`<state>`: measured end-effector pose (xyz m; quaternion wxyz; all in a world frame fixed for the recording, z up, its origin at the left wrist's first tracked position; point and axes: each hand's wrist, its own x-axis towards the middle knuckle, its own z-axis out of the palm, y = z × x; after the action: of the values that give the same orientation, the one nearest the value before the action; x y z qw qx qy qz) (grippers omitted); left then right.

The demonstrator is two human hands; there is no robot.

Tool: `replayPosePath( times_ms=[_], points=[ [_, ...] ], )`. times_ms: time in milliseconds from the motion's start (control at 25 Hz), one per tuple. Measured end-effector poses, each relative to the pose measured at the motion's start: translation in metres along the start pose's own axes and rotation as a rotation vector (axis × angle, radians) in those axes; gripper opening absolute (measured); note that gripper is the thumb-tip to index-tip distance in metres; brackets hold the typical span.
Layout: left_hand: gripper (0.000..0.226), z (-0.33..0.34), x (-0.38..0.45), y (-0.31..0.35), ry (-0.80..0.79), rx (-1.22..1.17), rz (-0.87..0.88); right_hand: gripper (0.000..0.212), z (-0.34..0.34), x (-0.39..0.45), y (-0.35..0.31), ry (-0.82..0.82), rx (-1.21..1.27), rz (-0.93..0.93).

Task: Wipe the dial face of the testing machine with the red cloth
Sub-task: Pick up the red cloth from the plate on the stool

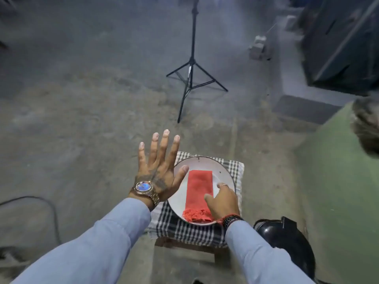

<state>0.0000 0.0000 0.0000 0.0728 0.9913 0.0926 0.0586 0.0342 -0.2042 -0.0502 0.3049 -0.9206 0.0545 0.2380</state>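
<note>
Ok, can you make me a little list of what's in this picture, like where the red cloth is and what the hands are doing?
red cloth: folded, lying flat in the white plate
white plate: on a checked cloth
checked cloth: spread over a low stand
right hand: reaching down onto the red cloth, not gripping it yet
left hand: open, fingers spread, holding nothing
wristwatch: on the left wrist
tripod: standing on the floor behind
dial face: not in view

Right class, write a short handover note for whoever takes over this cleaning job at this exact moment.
Left hand: open, fingers spread, hovering beside the plate, holding nothing.
Right hand: resting on the red cloth, no firm grasp visible yet.
Cloth: folded, lying flat in the plate on a checked cloth.
Done: nothing wiped.
Left: lift the cloth, wipe the dial face; no dial is in view.
</note>
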Motion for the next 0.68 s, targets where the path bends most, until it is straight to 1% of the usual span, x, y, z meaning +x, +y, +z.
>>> replayPosePath(
  times_ms=[40, 80, 160, 280, 320, 360, 440, 560, 640, 680],
  points=[
    [0.091, 0.009, 0.008, -0.005, -0.019, 0.022, -0.012, 0.065, 0.012, 0.013, -0.001, 0.013, 0.003, 0.028],
    [0.091, 0.018, 0.017, -0.009, -0.012, 0.033, -0.028, 0.068, 0.021, 0.024, -0.003, 0.044, 0.002, 0.069],
    [0.09, 0.036, 0.04, -0.017, -0.012, 0.065, -0.046, 0.076, 0.038, 0.043, -0.007, 0.055, -0.014, 0.155],
    [0.09, 0.049, 0.075, -0.017, 0.031, 0.005, -0.069, 0.091, 0.062, 0.068, -0.011, 0.062, -0.071, 0.255],
    [0.09, 0.053, 0.084, -0.017, 0.049, -0.019, -0.071, 0.092, 0.067, 0.072, -0.015, 0.06, -0.085, 0.283],
    [0.09, 0.055, 0.092, -0.017, 0.063, -0.021, -0.078, 0.09, 0.072, 0.077, -0.016, 0.056, -0.085, 0.314],
    [0.088, 0.058, 0.101, -0.018, 0.062, -0.022, -0.099, 0.072, 0.079, 0.087, -0.015, 0.031, -0.046, 0.36],
    [0.087, 0.061, 0.103, -0.019, 0.073, -0.019, -0.111, 0.046, 0.075, 0.094, -0.014, -0.086, 0.018, 0.331],
    [0.086, 0.06, 0.103, -0.02, 0.059, -0.03, -0.124, 0.044, 0.069, 0.09, -0.013, -0.135, 0.106, 0.259],
    [0.086, 0.06, 0.104, -0.022, 0.061, -0.03, -0.126, 0.046, 0.067, 0.087, -0.01, -0.139, 0.22, 0.227]
  ],
)
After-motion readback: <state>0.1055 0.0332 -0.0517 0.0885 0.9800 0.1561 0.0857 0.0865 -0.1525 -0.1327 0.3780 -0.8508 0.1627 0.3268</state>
